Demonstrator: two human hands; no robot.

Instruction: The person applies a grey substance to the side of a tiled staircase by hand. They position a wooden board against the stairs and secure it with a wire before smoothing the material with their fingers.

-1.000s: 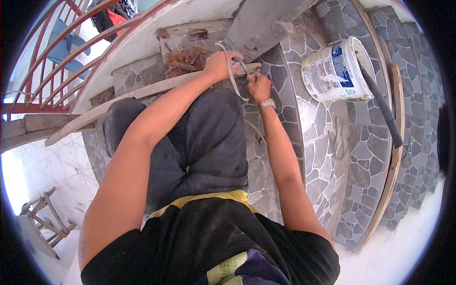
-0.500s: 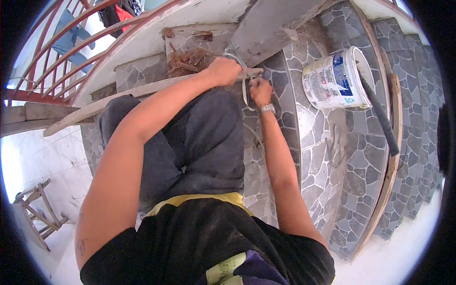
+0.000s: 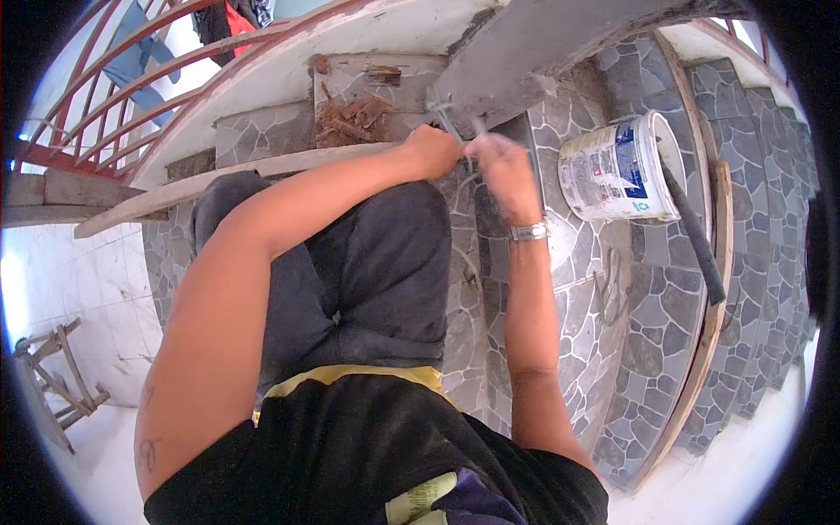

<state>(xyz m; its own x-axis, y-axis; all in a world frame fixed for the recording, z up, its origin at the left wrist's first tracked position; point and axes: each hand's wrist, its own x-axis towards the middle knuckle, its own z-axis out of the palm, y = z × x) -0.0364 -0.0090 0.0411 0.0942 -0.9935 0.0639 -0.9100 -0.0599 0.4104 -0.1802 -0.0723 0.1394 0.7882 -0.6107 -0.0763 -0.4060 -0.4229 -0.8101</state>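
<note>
A long wooden batten (image 3: 144,214) slants from the left, passing under my left forearm towards the grey column (image 3: 516,66). My left hand (image 3: 435,153) is closed around the batten near its far end, at the foot of the column. A pale strap (image 3: 444,108) shows just beyond those fingers. Close on the right, my right hand (image 3: 506,168), with a watch (image 3: 528,231) on its wrist, is smeared by motion. Its fingers look closed on the strap, though the grip itself is partly hidden.
Reddish-brown wood scraps (image 3: 354,118) lie on the step beyond my left forearm. A tilted white bucket (image 3: 604,171) with a dark bar (image 3: 696,232) leaning from it stands on the stone-patterned steps. Another batten (image 3: 700,367) edges the right side. Red railing (image 3: 114,105) curves at upper left.
Both hands have shifted right, my right hand further, and the gap between them has widened slightly. The loose loop of strap beside the right hand no longer hangs as it did.
</note>
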